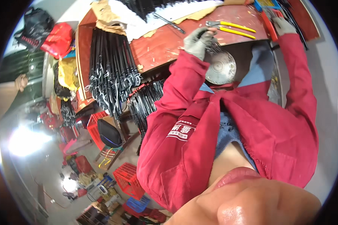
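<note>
My left hand (196,42), in a grey glove, is closed around a small bunch of thin metal wires (214,47) at the front edge of the red-brown worktable (157,45). Just below the wires a round metal disc (221,68) hangs under the table edge. My right hand (284,26), also gloved, grips a long red tool (269,24) at the table's right end. Yellow-handled pliers (234,30) lie on the tabletop between the two hands. My red jacket sleeves run up to both hands.
Bundles of black rods (109,73) hang over the table's left side, with more (146,103) below. Red crates (129,180), a black bag (109,133) and clutter lie on the floor at left. A blue box (266,3) sits at the table's far edge.
</note>
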Demonstrator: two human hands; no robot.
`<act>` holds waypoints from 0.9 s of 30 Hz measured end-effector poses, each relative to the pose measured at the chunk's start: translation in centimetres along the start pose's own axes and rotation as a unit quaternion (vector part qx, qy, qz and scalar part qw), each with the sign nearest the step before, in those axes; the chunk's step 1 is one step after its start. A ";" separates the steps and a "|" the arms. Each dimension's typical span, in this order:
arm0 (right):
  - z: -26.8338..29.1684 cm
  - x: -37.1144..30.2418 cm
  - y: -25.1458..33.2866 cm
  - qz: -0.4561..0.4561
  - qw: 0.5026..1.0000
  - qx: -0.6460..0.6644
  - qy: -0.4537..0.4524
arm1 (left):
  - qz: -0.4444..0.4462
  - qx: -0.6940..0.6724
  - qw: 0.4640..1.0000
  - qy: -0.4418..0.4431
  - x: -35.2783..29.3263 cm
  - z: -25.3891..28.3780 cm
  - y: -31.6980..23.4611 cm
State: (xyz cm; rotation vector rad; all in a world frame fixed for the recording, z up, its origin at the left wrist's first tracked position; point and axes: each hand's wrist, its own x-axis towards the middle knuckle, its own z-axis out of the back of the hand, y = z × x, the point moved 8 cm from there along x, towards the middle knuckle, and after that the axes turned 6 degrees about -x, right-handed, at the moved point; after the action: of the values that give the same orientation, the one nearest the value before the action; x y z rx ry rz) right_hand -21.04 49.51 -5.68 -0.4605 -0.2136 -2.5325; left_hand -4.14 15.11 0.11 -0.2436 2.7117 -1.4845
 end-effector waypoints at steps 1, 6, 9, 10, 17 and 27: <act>-0.4 -0.3 -0.7 -0.023 1.000 0.015 0.004 | 0.012 0.011 1.000 0.001 0.0 0.2 0.5; 4.9 -0.7 5.8 -0.130 0.969 0.182 -0.105 | 0.031 -0.041 0.999 0.017 -0.1 -0.6 1.0; 9.1 0.9 15.3 -0.063 0.883 0.434 -0.167 | 0.034 -0.052 0.998 0.017 -0.1 -0.5 0.8; 8.4 1.2 17.7 -0.076 0.860 0.495 -0.095 | 0.037 -0.048 0.998 0.014 -0.2 -0.4 0.9; 13.7 3.5 25.4 0.085 0.922 0.360 -0.111 | 0.031 -0.049 0.998 0.004 -0.4 -1.0 0.4; 12.3 3.4 25.5 0.102 0.923 0.354 -0.110 | 0.046 -0.045 0.998 -0.009 -0.5 -0.8 0.8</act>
State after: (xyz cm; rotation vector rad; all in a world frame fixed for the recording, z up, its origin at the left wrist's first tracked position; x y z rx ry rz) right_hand -6.36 29.56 8.37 -0.4347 -1.0617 -2.0091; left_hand -3.86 16.26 -0.16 -0.1330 2.7390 -1.3319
